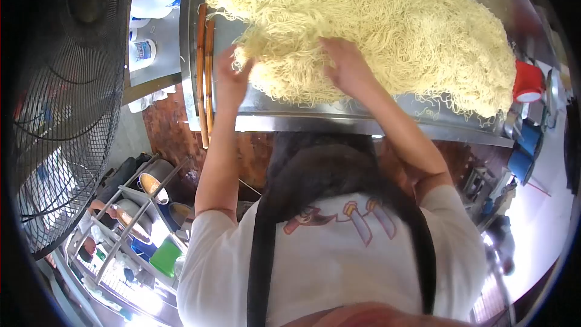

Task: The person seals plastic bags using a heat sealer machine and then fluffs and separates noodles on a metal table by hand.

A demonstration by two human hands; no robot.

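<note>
A large, loose heap of pale yellow noodles (375,30) spreads over a metal worktable (272,109). At the heap's near left end, my left hand (233,79) has its fingers curled on some strands, thumb towards the right. My right hand (348,66) reaches in from the right, with its fingers bent into the noodles and its fingertips partly hidden among them. A raised clump of noodles lies between the two hands. Left of my left hand, two long brown wooden sticks (206,79) lie along the table's left edge.
A black mesh fan guard (72,109) stands close on the left. White bottles and a labelled tub (142,52) sit on a side shelf. A red container (528,82) is at the table's right end. Lower left, a metal rack (121,224) holds pots, near another person's hand.
</note>
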